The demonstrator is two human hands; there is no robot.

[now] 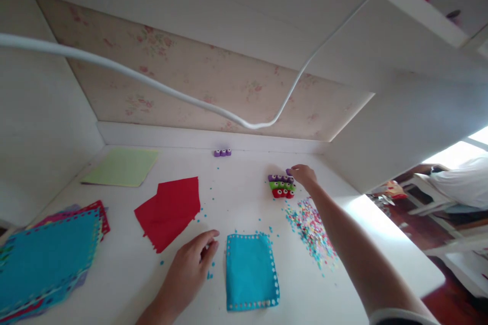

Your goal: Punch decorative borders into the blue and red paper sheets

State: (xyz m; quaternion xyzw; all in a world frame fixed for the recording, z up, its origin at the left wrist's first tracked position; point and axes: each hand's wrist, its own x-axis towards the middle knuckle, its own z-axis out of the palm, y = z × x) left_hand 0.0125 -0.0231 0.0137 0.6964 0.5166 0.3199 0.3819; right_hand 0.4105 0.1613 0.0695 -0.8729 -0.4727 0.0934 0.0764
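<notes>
My right hand [303, 174] reaches far across the white desk [244, 203] and pinches a small purple punch [288, 172] at the right end of a cluster of purple, green and red punches [281, 186]. My left hand [194, 260] rests on the desk with fingers curled down, its fingertips just left of a turquoise sheet [250, 270] whose edges are punched with small holes. It seems to hold nothing.
A pile of coloured paper dots [312, 233] lies right of the turquoise sheet. Red sheets [170, 210], a light green sheet [122, 166], a stack of punched sheets [46, 256] and a few purple punches [222, 152] lie around. A white cable [244, 123] hangs overhead.
</notes>
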